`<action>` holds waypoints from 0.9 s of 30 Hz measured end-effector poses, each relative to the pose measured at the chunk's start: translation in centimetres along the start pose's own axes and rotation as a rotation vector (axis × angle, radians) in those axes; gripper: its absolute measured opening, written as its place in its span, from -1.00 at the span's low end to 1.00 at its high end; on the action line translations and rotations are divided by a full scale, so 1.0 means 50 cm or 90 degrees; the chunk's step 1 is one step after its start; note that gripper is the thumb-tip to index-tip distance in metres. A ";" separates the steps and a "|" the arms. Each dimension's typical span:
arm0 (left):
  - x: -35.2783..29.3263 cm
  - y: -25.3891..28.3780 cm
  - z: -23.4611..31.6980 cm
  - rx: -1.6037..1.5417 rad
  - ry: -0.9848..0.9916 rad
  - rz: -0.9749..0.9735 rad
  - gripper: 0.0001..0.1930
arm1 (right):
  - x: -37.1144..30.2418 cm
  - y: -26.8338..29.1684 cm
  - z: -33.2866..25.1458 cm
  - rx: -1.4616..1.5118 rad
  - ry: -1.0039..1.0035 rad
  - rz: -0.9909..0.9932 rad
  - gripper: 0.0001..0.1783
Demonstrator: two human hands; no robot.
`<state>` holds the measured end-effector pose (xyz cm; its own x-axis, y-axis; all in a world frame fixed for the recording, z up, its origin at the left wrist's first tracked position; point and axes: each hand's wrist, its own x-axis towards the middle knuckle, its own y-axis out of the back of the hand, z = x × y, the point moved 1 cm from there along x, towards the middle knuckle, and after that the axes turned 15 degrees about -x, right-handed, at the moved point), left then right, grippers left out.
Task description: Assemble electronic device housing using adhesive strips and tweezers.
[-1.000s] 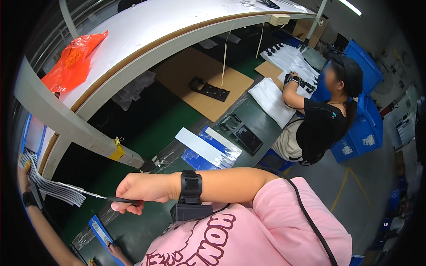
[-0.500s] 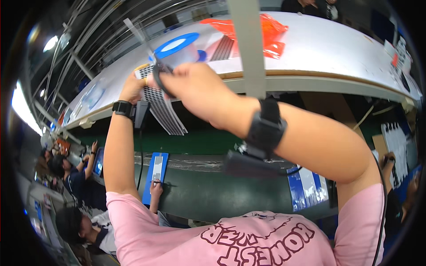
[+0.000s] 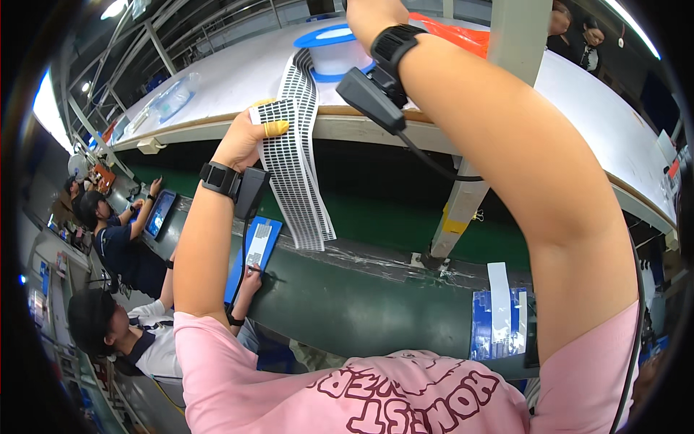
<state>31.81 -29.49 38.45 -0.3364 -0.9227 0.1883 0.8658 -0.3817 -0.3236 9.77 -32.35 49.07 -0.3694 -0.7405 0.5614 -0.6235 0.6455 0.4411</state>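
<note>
A white-topped shelf [image 3: 224, 87] spans the upper view, and on it, near its edge, stands a spool [image 3: 336, 58] with blue flanges. Just beside the spool, a long white strip [image 3: 293, 170] with rows of dark rectangles hangs in overlapping lengths in front of the shelf edge, its lower ends loose; whether it joins the spool cannot be told. It looks light, thin and limp, likely to sway, curl and crease if bent sharply, but hardly to break from handling. The left hand [image 3: 244, 137] pinches it near the top of the front length, a sensible hold; the side edges seem the other safe place to grip. The right hand [image 3: 372, 18] is cut off by the upper edge, so its grip cannot be told. A yellow finger cover [image 3: 276, 129] on the left thumb probably limits slipping.
</note>
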 end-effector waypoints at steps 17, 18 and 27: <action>-0.283 -0.094 -0.090 -0.214 -0.066 0.042 -0.57 | -0.336 0.251 0.174 0.134 -0.067 -0.873 -0.61; -0.285 -0.094 -0.089 -0.215 -0.071 0.040 -0.57 | -0.330 0.240 0.179 0.125 -0.072 -0.883 -0.61; -0.307 -0.091 -0.083 -0.288 -0.082 0.056 -0.60 | -0.323 0.151 0.178 0.258 -0.070 -1.010 -0.61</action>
<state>31.49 -13.81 33.18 -0.1949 -0.9494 0.2462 0.6309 -0.3136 -0.7097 4.89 -17.18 37.08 0.7446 -0.5943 -0.3040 -0.5260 -0.8027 0.2810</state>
